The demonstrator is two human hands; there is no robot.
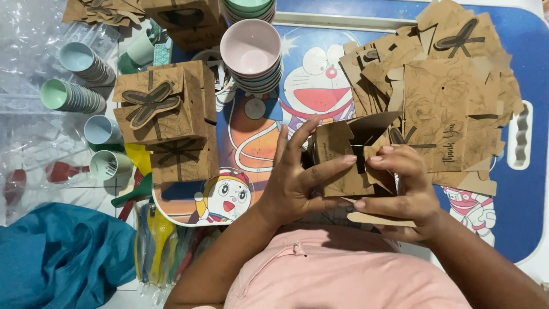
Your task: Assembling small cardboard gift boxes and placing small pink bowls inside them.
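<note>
Our left hand (pixel 291 183) and right hand (pixel 403 189) close together on a half-folded kraft paper box (pixel 343 157), each grip wrapped firmly around it: left fingers spread over its near face with the index finger laid across the front, right fingers curled against its right side and underside. The box is brown card printed with faint line drawings, its top flaps standing open and its dark inside showing. It is held just above the cartoon-printed desk (pixel 532 68), below and to the right of the stack of pastel bowls (pixel 251 54), whose top pink bowl holds nothing. To the right of the held box lies a heap of flat unfolded box blanks (pixel 452 97). Left of the bowls sit finished kraft boxes with bow cutouts (pixel 163 109), stacked together. Further left of those, nested stacks of pastel cups (pixel 74 94) lie on their sides on clear plastic wrap. Below the finished boxes lie bright plastic spoons (pixel 154 240) beside a teal cloth (pixel 57 257).
</note>
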